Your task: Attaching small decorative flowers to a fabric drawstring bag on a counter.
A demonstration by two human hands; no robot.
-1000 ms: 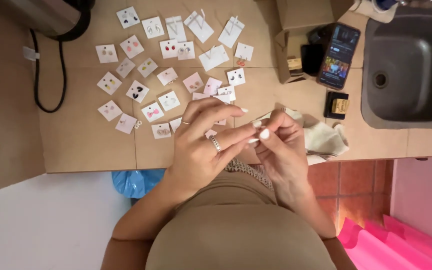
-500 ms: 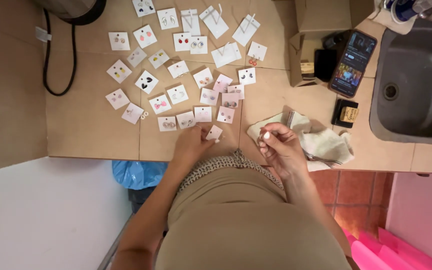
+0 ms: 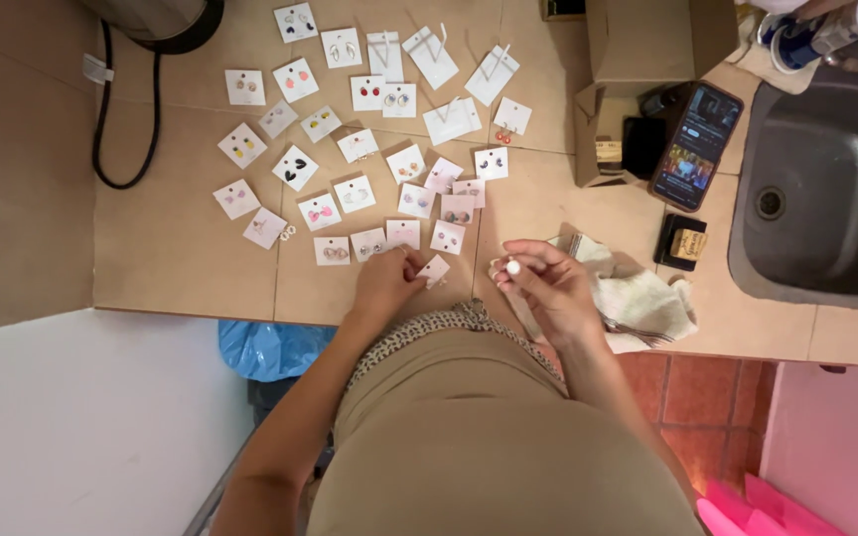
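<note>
Both hands pinch: left hand point(image 3: 386, 283) on earring card point(image 3: 434, 269), right hand point(image 3: 546, 288) apart (contents unclear).

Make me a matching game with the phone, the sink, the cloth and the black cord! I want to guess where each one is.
Things:
1. phone
2. sink
3. cloth
4. black cord

Places:
A. far left of the counter, looping down from a dark pot
B. under the right hand, at the counter's near edge
C. leaning by the cardboard box, screen lit
D. set into the counter on the far right

Pairs: 1-C, 2-D, 3-B, 4-A
</note>
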